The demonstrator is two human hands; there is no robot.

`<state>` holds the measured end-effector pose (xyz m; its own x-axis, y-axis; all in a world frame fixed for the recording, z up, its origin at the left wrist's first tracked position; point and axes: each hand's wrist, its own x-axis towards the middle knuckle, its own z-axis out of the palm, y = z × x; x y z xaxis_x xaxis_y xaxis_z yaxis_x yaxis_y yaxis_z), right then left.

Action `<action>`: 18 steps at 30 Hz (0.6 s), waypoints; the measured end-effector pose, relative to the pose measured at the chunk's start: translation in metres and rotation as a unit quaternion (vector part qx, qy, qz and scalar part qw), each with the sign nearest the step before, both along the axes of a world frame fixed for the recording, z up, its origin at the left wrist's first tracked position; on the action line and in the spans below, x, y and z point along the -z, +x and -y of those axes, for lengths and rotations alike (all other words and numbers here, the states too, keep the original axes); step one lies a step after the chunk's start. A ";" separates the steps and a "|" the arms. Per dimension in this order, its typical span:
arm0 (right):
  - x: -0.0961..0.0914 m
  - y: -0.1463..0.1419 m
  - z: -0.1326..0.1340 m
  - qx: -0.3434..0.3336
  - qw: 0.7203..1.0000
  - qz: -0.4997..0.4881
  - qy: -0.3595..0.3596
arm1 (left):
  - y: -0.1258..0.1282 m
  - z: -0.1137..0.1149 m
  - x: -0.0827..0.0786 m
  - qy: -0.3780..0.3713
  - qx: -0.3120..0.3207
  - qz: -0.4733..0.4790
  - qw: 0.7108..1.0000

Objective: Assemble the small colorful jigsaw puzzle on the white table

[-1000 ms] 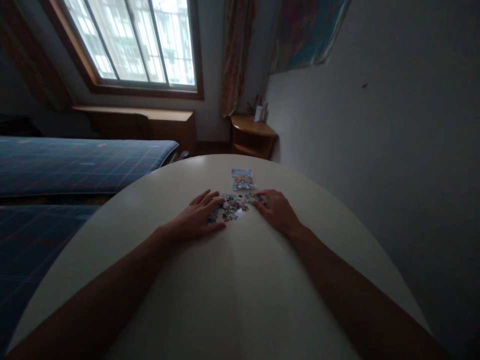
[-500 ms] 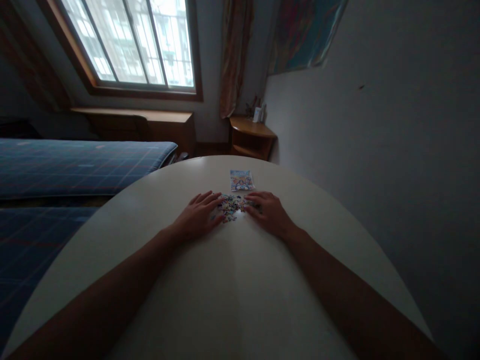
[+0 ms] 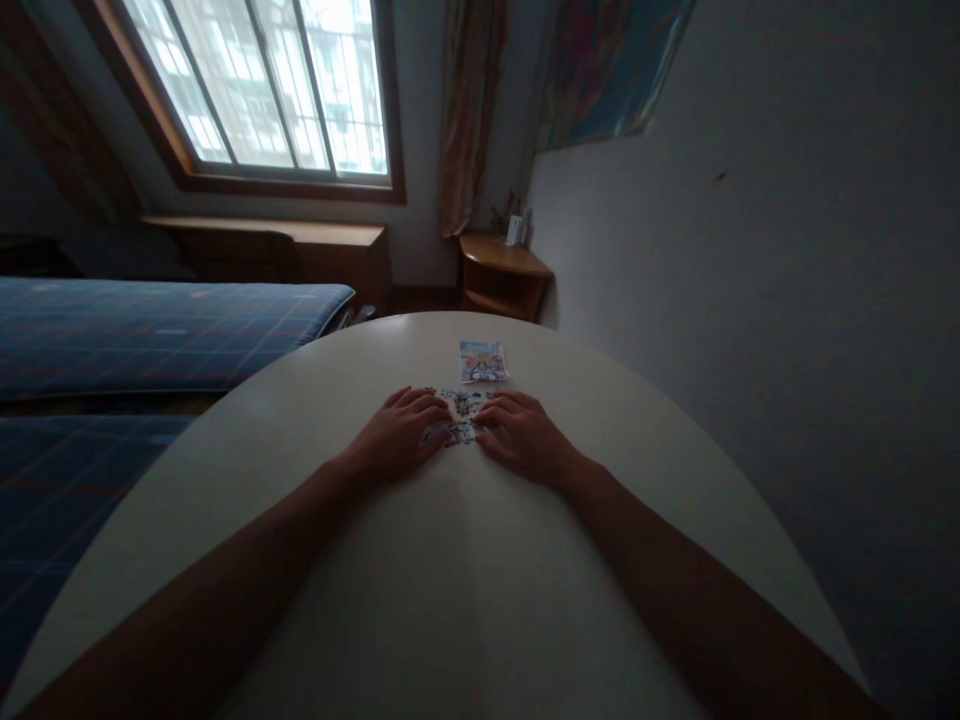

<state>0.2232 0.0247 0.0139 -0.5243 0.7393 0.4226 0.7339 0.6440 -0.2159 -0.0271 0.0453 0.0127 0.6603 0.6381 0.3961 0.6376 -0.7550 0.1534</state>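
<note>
Left hand (image 3: pixel 405 430): is covering the left edge of the puzzle pieces (image 3: pixel 463 402), blocking that side.
Right hand (image 3: pixel 523 435): is likewise closing off their right edge.
Gap between hands: more loose pieces are filling this narrow strip.
Packet (image 3: pixel 484 362): is lying just beyond the pieces, obstructing the way straight ahead.
Near tabletop (image 3: pixel 457 580): open surface is stretching between the forearms (image 3: pixel 277 545), leaving a low way in.
</note>
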 end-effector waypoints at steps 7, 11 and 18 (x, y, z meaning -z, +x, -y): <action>-0.001 -0.001 0.001 -0.073 0.997 0.034 -0.017 | 0.004 -0.004 0.001 0.023 -0.073 0.020 0.997; -0.006 -0.003 0.004 -0.118 0.988 0.087 -0.045 | 0.004 -0.011 0.008 -0.032 -0.059 -0.022 0.998; -0.004 -0.005 0.006 -0.043 0.998 0.044 -0.024 | 0.005 -0.007 0.006 -0.025 -0.047 -0.030 0.998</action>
